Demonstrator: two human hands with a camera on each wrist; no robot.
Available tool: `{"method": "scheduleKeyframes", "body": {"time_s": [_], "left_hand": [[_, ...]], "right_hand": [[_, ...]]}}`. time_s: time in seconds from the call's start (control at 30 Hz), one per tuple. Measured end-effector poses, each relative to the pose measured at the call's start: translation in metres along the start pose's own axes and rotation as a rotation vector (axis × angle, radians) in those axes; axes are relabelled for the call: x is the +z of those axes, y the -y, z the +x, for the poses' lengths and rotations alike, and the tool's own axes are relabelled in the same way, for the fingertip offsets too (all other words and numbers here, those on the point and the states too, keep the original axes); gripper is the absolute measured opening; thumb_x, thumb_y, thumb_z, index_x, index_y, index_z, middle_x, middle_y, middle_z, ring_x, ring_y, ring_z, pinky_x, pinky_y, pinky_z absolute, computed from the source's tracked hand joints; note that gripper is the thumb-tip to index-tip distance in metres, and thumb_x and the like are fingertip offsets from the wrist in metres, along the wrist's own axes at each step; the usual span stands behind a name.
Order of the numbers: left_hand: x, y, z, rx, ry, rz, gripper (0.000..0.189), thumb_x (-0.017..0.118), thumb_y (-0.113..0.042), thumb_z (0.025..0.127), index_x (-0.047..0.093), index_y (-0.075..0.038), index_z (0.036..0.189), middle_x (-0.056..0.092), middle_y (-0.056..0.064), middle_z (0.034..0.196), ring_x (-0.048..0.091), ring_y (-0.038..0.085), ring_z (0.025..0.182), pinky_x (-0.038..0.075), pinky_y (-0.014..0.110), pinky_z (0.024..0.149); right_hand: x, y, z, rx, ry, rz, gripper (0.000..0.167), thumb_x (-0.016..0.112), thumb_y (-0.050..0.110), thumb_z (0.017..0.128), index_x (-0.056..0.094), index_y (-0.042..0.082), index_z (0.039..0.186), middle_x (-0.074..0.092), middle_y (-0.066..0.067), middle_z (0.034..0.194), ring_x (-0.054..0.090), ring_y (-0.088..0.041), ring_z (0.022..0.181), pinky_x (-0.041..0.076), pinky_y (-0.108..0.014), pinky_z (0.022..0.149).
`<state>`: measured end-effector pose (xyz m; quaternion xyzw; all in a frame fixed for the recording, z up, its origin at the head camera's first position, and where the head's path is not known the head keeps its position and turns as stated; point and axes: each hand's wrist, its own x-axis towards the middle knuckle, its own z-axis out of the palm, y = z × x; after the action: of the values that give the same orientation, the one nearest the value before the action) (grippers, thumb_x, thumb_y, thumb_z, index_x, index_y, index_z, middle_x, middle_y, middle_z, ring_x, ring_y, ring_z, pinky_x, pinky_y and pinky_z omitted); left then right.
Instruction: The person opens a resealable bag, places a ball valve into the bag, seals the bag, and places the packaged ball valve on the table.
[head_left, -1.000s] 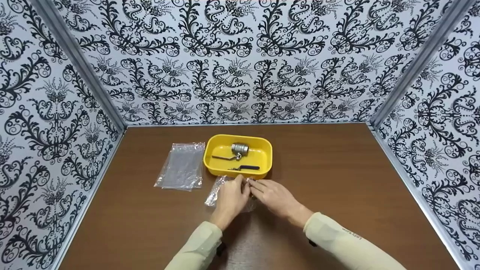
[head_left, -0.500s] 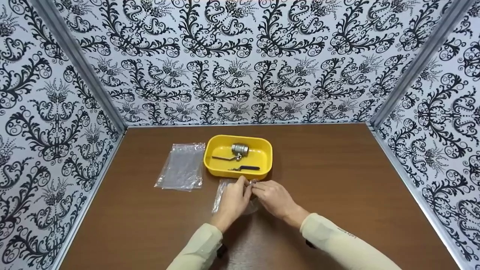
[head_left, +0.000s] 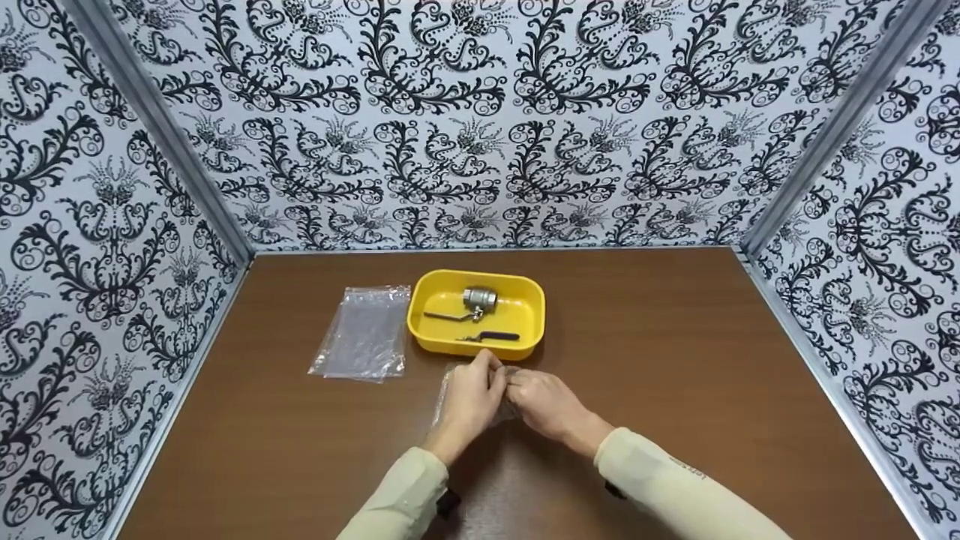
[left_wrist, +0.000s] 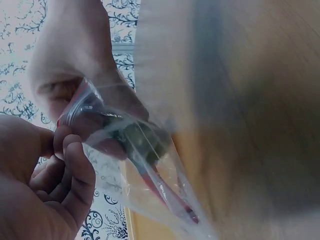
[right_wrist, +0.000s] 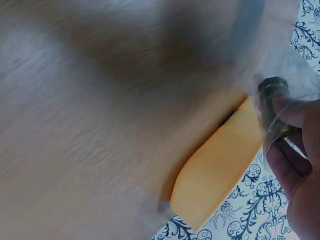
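A clear zip bag (left_wrist: 112,180) with a red strip at its mouth hangs between both hands, just in front of the yellow tray. My left hand (head_left: 469,397) pinches the bag's mouth between thumb and fingertips. A small ball valve (left_wrist: 142,142) with a red lever shows through the plastic in the left wrist view. Around the valve's body curl the thumb and fingers of my right hand (head_left: 546,401), partly at the bag's mouth. In the right wrist view the brass-coloured valve end (right_wrist: 272,87) sticks out past the thumb, behind the film.
The yellow tray (head_left: 414,330) holds a large metal ball valve (head_left: 480,298) with a long lever and a smaller piece with a dark blue lever (head_left: 499,336). Left of it lie flat clear bags (head_left: 364,334). Patterned walls border the brown table (head_left: 660,337).
My right hand has shifted slightly left and toward me, its fingers now more bent. The bag has drawn in behind the left hand, so less of it shows.
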<state>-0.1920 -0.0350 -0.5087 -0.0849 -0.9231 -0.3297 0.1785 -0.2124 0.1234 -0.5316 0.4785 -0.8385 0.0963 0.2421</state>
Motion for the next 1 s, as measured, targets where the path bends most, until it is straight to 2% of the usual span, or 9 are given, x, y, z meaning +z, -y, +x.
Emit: {"method": "scheduleKeyframes", "body": {"time_s": [0.23, 0.47, 0.53, 0.6, 0.7, 0.77, 0.8, 0.9, 1.0], "left_hand": [[-0.006, -0.003, 0.002, -0.085, 0.030, -0.060, 0.006, 0.064, -0.018, 0.090, 0.062, -0.017, 0.084, 0.060, -0.006, 0.063, 0.052, 0.008, 0.055, 0.041, 0.023, 0.052], [-0.010, -0.005, 0.005, -0.091, -0.015, -0.094, 0.008, 0.063, -0.017, 0.089, 0.061, -0.017, 0.082, 0.057, -0.007, 0.060, 0.049, 0.008, 0.053, 0.040, 0.022, 0.051], [-0.011, -0.005, 0.006, -0.093, -0.030, -0.096, 0.008, 0.063, -0.017, 0.089, 0.061, -0.017, 0.082, 0.056, -0.007, 0.059, 0.049, 0.008, 0.053, 0.040, 0.022, 0.051], [-0.011, -0.004, 0.008, -0.092, -0.046, -0.095, 0.008, 0.063, -0.017, 0.089, 0.060, -0.016, 0.082, 0.056, -0.007, 0.059, 0.049, 0.008, 0.053, 0.040, 0.023, 0.051], [-0.011, -0.003, 0.011, -0.095, -0.070, -0.106, 0.008, 0.063, -0.017, 0.089, 0.060, -0.016, 0.082, 0.056, -0.007, 0.059, 0.050, 0.009, 0.054, 0.041, 0.023, 0.052], [-0.012, -0.002, 0.013, -0.098, -0.086, -0.120, 0.008, 0.063, -0.016, 0.089, 0.060, -0.015, 0.082, 0.056, -0.007, 0.058, 0.050, 0.009, 0.054, 0.042, 0.024, 0.052], [-0.013, -0.002, 0.014, -0.104, -0.090, -0.129, 0.007, 0.063, -0.015, 0.088, 0.060, -0.015, 0.082, 0.056, -0.007, 0.058, 0.050, 0.009, 0.054, 0.042, 0.025, 0.053], [-0.013, -0.001, 0.016, -0.130, -0.086, -0.162, 0.007, 0.063, -0.014, 0.087, 0.059, -0.014, 0.082, 0.055, -0.007, 0.058, 0.050, 0.009, 0.054, 0.043, 0.026, 0.055], [-0.015, -0.001, 0.018, -0.160, -0.049, -0.193, 0.005, 0.064, -0.015, 0.086, 0.060, -0.014, 0.082, 0.054, -0.008, 0.058, 0.048, 0.008, 0.055, 0.042, 0.026, 0.056]], "right_hand": [[0.000, 0.004, 0.004, 0.031, 0.001, 0.035, 0.015, 0.071, -0.003, 0.075, 0.070, 0.012, 0.075, 0.067, 0.003, 0.076, 0.061, -0.013, 0.071, 0.052, -0.028, 0.067], [-0.007, 0.007, 0.007, 0.050, 0.025, 0.018, 0.011, 0.069, 0.001, 0.081, 0.072, 0.011, 0.085, 0.071, 0.003, 0.088, 0.063, -0.013, 0.078, 0.051, -0.030, 0.067], [-0.011, 0.008, 0.008, 0.068, 0.031, 0.032, 0.015, 0.069, -0.002, 0.078, 0.072, 0.011, 0.084, 0.071, 0.003, 0.087, 0.064, -0.014, 0.080, 0.052, -0.031, 0.070], [-0.015, 0.008, 0.008, 0.117, 0.033, 0.062, 0.015, 0.068, -0.002, 0.077, 0.070, 0.011, 0.083, 0.071, 0.003, 0.084, 0.064, -0.015, 0.080, 0.052, -0.032, 0.072], [-0.022, 0.010, 0.009, 0.251, 0.025, 0.156, 0.010, 0.066, 0.004, 0.082, 0.070, 0.013, 0.085, 0.070, 0.003, 0.080, 0.064, -0.014, 0.078, 0.052, -0.034, 0.073], [-0.025, 0.012, 0.010, 0.338, 0.017, 0.225, 0.005, 0.066, 0.017, 0.088, 0.071, 0.016, 0.089, 0.071, 0.005, 0.082, 0.064, -0.013, 0.077, 0.051, -0.034, 0.073], [-0.027, 0.012, 0.011, 0.369, 0.016, 0.253, 0.008, 0.067, 0.022, 0.089, 0.072, 0.017, 0.092, 0.071, 0.005, 0.083, 0.063, -0.013, 0.077, 0.050, -0.034, 0.073], [-0.028, 0.012, 0.011, 0.404, 0.017, 0.293, 0.012, 0.072, 0.029, 0.087, 0.073, 0.019, 0.094, 0.072, 0.007, 0.085, 0.063, -0.011, 0.078, 0.048, -0.034, 0.075], [-0.029, 0.010, 0.011, 0.422, 0.001, 0.306, 0.008, 0.075, 0.023, 0.084, 0.074, 0.019, 0.091, 0.072, 0.007, 0.085, 0.063, -0.011, 0.081, 0.047, -0.033, 0.077]]}}
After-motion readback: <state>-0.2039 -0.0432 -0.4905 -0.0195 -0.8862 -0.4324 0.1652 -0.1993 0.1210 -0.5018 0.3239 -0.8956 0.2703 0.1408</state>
